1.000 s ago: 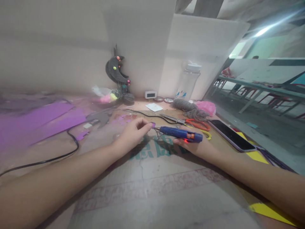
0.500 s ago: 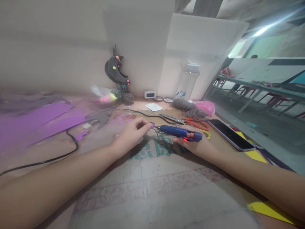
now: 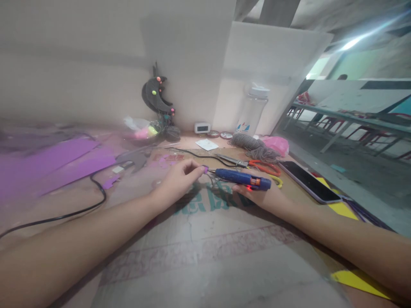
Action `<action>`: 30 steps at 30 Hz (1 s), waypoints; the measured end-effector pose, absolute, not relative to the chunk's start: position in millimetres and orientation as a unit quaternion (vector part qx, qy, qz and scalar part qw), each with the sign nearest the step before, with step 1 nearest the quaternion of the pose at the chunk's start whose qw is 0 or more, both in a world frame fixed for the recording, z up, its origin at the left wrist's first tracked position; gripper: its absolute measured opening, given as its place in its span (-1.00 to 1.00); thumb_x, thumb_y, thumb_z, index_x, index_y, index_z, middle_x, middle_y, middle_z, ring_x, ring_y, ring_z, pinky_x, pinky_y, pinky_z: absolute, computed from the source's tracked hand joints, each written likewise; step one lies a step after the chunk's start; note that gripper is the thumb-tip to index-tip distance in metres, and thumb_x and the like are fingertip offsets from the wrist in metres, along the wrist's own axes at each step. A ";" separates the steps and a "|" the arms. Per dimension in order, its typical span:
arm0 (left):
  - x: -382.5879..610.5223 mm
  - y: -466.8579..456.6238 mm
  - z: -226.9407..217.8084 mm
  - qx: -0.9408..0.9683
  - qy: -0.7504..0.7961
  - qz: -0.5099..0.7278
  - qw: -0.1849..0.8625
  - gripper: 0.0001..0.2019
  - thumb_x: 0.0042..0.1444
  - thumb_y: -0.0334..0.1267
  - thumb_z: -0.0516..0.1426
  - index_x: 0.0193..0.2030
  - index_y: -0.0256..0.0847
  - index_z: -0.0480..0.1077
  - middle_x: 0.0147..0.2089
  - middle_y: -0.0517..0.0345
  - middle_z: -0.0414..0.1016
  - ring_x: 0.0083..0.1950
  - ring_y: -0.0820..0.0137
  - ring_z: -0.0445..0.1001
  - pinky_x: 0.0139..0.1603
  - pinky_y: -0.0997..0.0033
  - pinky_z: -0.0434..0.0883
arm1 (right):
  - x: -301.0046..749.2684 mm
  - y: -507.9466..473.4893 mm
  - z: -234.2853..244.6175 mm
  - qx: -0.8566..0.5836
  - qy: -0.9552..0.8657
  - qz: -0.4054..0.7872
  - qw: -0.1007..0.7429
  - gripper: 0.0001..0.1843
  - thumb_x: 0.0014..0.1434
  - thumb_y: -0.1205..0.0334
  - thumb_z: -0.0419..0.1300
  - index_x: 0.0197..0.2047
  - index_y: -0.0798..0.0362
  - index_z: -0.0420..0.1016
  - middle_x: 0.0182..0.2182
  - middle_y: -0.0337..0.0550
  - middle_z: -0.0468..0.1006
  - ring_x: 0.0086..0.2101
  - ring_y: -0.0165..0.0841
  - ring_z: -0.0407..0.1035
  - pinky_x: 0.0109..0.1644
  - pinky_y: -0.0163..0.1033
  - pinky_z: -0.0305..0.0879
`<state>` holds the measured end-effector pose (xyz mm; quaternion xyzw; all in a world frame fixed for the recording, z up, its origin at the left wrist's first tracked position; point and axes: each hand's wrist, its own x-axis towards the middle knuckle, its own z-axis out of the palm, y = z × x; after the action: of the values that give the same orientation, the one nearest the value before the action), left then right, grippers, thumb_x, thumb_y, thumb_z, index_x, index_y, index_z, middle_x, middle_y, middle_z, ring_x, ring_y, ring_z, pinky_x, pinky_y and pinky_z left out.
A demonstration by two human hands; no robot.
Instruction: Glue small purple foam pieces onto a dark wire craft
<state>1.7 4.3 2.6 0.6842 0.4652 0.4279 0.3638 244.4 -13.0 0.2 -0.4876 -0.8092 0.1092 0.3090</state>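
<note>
Between the thumb and fingers of my left hand (image 3: 180,182) is pinched a small purple piece (image 3: 205,169), mostly covered by the fingertips. My right hand (image 3: 260,194) is wrapped round a blue hot glue gun (image 3: 242,177), its red light glowing underneath. The gun's nozzle points left and sits right at the purple piece; whether they touch I cannot tell. Both hands are above the printed cardboard (image 3: 218,248). Just behind the gun lie scissors with orange handles (image 3: 265,166) and a yellow handle (image 3: 276,181), partly hidden.
Purple sheets (image 3: 64,158) and a black cable (image 3: 102,194) lie on the left. Along the back stand a dark crescent ornament (image 3: 154,96), a small digital clock (image 3: 202,127) and a clear bottle (image 3: 253,111). Grey yarn (image 3: 253,145), a phone (image 3: 310,182) and yellow sheets (image 3: 359,282) are on the right.
Hardly anything differs: the view has shifted very slightly, and both hands keep the same hold, with the glue gun's nozzle still at the purple piece.
</note>
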 end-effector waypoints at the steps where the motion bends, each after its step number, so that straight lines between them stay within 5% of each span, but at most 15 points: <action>1: 1.7 4.3 2.7 0.686 0.465 0.427 0.362 -0.74 0.09 -0.04 0.13 -0.43 -0.19 0.37 -0.45 0.20 0.39 -0.39 0.39 0.31 -0.35 0.40 0.23 | 244.8 -12.7 -0.1 -0.484 -0.811 0.109 0.310 -0.77 0.11 0.01 0.23 -0.40 -0.01 0.44 -0.49 -0.23 0.53 -0.42 -0.29 0.43 -0.41 -0.26 0.32; 30: 1.8 3.5 3.5 0.693 0.467 0.417 0.358 -0.77 0.12 -0.08 0.12 -0.41 -0.20 0.38 -0.42 0.22 0.41 -0.36 0.39 0.35 -0.31 0.42 0.24 | 236.9 -19.6 13.1 -0.482 -0.776 0.117 0.391 -0.77 0.14 0.00 0.20 -0.39 -0.03 0.43 -0.43 -0.17 0.54 -0.34 -0.23 0.47 -0.25 -0.19 0.40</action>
<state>1.8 3.5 3.5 0.6926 0.4669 0.4175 0.3578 236.9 -19.6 13.1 -0.4818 -0.7755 0.1167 0.3909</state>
